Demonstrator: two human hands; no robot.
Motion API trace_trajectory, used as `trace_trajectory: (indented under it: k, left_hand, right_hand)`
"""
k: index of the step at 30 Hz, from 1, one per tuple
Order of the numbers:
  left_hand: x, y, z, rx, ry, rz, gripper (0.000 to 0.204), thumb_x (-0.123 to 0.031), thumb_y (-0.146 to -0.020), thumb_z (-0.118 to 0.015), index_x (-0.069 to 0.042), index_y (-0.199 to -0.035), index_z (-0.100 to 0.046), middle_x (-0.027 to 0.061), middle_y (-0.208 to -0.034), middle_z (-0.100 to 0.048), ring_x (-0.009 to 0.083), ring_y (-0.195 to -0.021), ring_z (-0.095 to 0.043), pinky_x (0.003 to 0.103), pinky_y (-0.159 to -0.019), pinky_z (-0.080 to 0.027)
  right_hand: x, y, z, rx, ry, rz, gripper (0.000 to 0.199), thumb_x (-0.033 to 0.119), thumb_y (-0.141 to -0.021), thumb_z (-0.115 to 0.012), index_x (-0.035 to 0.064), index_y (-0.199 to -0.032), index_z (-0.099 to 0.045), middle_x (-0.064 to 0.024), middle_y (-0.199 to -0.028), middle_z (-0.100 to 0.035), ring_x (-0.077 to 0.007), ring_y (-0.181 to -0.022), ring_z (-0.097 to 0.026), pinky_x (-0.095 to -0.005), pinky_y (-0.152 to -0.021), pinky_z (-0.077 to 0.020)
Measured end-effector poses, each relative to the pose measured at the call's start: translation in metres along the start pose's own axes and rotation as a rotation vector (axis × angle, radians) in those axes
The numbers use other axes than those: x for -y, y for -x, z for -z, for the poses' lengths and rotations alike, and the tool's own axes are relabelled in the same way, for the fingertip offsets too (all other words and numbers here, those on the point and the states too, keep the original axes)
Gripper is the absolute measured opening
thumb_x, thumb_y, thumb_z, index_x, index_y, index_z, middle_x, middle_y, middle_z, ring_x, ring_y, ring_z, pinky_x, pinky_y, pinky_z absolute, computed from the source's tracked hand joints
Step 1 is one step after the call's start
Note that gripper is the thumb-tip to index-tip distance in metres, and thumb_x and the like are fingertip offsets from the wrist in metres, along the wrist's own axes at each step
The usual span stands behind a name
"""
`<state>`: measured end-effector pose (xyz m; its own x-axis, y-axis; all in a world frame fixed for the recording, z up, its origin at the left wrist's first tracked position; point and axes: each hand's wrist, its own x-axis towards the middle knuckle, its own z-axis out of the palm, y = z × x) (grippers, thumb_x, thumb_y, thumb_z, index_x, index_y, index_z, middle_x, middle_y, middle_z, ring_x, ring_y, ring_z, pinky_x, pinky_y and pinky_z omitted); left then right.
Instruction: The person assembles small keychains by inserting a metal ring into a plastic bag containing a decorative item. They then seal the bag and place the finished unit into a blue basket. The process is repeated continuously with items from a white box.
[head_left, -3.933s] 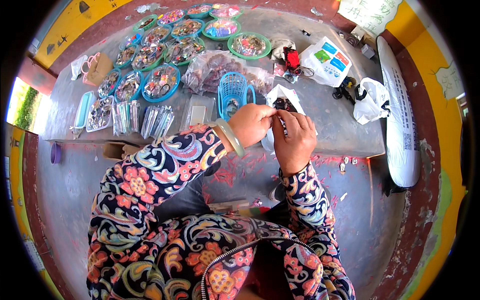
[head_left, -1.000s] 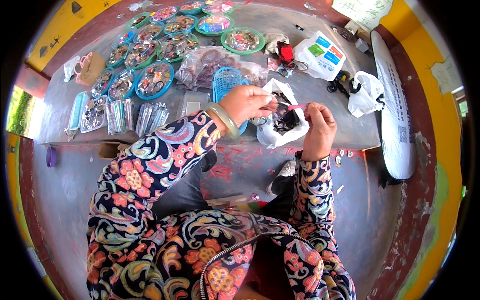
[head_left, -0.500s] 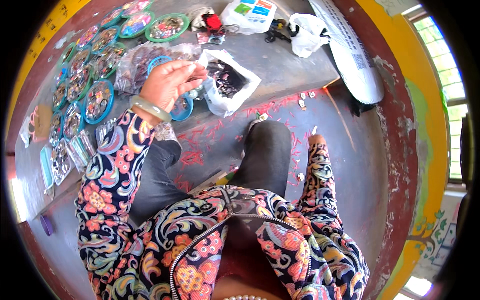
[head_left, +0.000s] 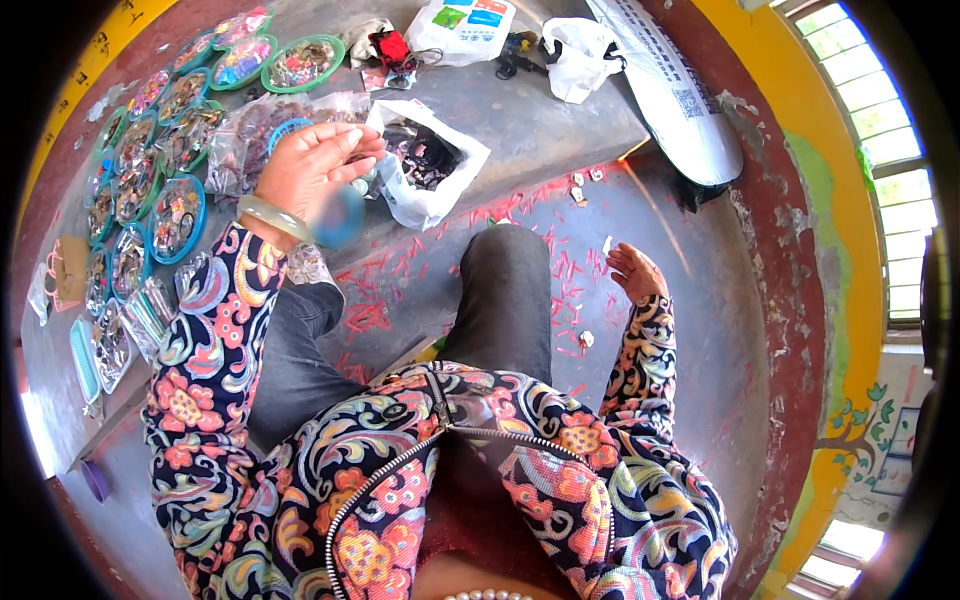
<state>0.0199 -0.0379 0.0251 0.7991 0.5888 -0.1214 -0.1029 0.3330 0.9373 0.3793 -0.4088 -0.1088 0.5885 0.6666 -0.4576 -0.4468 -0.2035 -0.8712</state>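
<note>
My left hand (head_left: 310, 168), with a pale bangle at its wrist, is raised over the ledge. Its thumb and fingers are pressed together; whatever they may hold is too small to make out. Just to its right stands a white plastic bag (head_left: 440, 190), open at the top, with dark small pieces inside. Under the hand a blue basket (head_left: 288, 131) and clear plastic bags (head_left: 240, 150) show in part. My right hand (head_left: 637, 273) hangs low over the floor beside my right knee, fingers spread and holding nothing that shows.
Round trays (head_left: 178, 215) of small trinkets crowd the ledge at left. Farther back lie white plastic bags (head_left: 580, 62) and a red item (head_left: 391, 45). A long white board (head_left: 680, 110) leans at right. Red scraps (head_left: 370, 317) litter the floor around my legs.
The view has shifted, so the scene sits slightly further left. My right hand has turned and its fingers now show spread. My left hand keeps nearly the same pose beside the white bag.
</note>
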Motion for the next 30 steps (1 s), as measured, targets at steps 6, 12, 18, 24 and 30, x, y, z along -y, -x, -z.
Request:
trace_trajectory:
  k: [6, 12, 18, 24, 30]
  left_hand:
    - [0.001, -0.005, -0.004, 0.024, -0.002, -0.002, 0.024, -0.014, -0.089, -0.046, 0.005, -0.103, -0.053, 0.0150, -0.102, -0.057, 0.0230, -0.099, -0.055, 0.030, -0.086, -0.044]
    - [-0.004, 0.001, -0.002, 0.009, 0.003, -0.024, 0.024, -0.013, -0.088, -0.047, 0.004, -0.103, -0.053, 0.0142, -0.101, -0.058, 0.0227, -0.097, -0.056, 0.030, -0.085, -0.044]
    - [-0.006, 0.005, 0.002, 0.016, 0.027, -0.044, 0.023, -0.013, -0.088, -0.047, 0.004, -0.101, -0.055, 0.0134, -0.100, -0.059, 0.0222, -0.095, -0.057, 0.029, -0.084, -0.045]
    - [0.002, -0.012, -0.006, 0.105, 0.018, -0.047, 0.023, -0.015, -0.088, -0.047, 0.004, -0.099, -0.056, 0.0124, -0.097, -0.060, 0.0212, -0.095, -0.057, 0.029, -0.083, -0.045]
    - [-0.003, 0.001, -0.001, 0.087, 0.059, -0.043, 0.023, -0.016, -0.088, -0.048, 0.003, -0.097, -0.058, 0.0116, -0.096, -0.060, 0.0188, -0.090, -0.058, 0.029, -0.081, -0.046]
  right_hand:
    - [-0.036, -0.028, 0.060, -0.606, 0.333, -0.371, 0.034, 0.028, -0.078, -0.059, 0.0064, -0.104, -0.056, -0.0138, -0.084, -0.063, -0.0206, -0.068, -0.062, -0.0280, -0.048, -0.0459]
    - [0.007, -0.016, -0.015, -0.173, -0.276, 0.036, 0.030, 0.030, -0.089, -0.045, 0.0035, -0.100, -0.054, 0.0006, -0.052, -0.040, -0.0097, -0.039, -0.032, -0.0218, -0.035, -0.0266]
    - [0.042, 0.001, -0.071, 0.152, -0.312, 0.254, 0.025, 0.026, -0.089, -0.045, 0.0091, -0.105, -0.054, -0.0001, -0.051, -0.040, -0.0099, -0.039, -0.032, -0.0227, -0.036, -0.0239]
    - [-0.044, -0.064, 0.080, -0.448, 0.835, -0.357, 0.025, 0.016, -0.077, -0.057, 0.0058, -0.101, -0.058, -0.0095, -0.066, -0.058, -0.0112, -0.044, -0.047, -0.0229, -0.036, -0.0333]
    - [0.021, -0.033, -0.061, -0.293, 0.121, -0.043, 0.020, 0.015, -0.081, -0.057, 0.0025, -0.096, -0.059, -0.0056, -0.070, -0.058, -0.0077, -0.043, -0.044, -0.0193, -0.034, -0.0289]
